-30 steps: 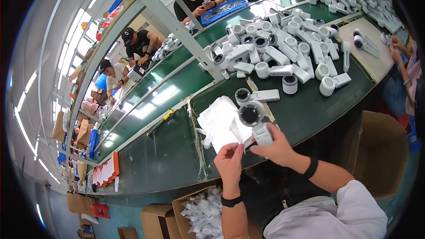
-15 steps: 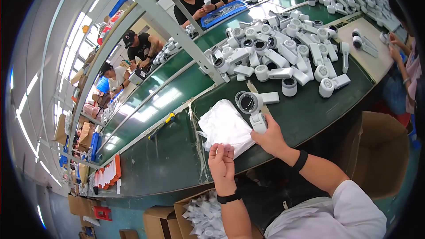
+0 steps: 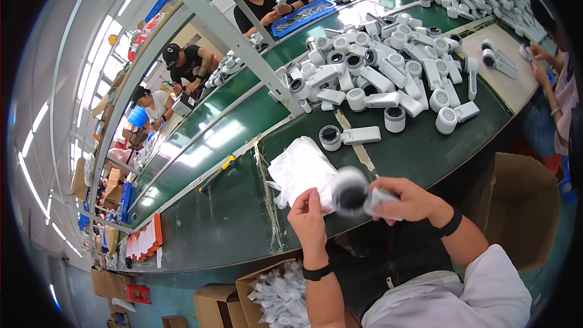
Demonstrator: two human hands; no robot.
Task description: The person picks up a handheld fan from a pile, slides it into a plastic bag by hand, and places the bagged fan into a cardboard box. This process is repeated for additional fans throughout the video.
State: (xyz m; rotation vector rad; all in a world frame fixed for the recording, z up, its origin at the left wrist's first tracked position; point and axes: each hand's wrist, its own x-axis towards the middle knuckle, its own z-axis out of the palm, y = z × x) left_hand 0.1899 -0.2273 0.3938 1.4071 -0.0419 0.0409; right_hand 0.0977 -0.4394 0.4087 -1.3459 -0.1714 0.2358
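My right hand (image 3: 404,200) is wrapped round the handle of a white device (image 3: 351,193), shaped like a small hair dryer, blurred by motion. Its round head with a dark face points toward my left hand (image 3: 308,225). That hand's thumb and fingers are pinched together at the near edge of a stack of thin white bags (image 3: 297,167); what lies between the fingertips, if anything, cannot be made out. Just beyond the stack a similar white dryer-shaped device (image 3: 361,135) lies on the green table, its dark round end to the left.
A big heap of the same devices (image 3: 388,67) covers the far table. To the left lie a yellow-and-black tool (image 3: 217,173) and an orange-edged stack (image 3: 144,237). Cardboard boxes (image 3: 215,304) stand below, one holding bagged pieces (image 3: 279,294). A metal post (image 3: 243,42) rises beyond; co-workers sit around.
My right hand has moved nearer to me, tilting its device sideways and uncovering the device lying behind. My left hand has shifted slightly up, its fingers still pinched by the bags.
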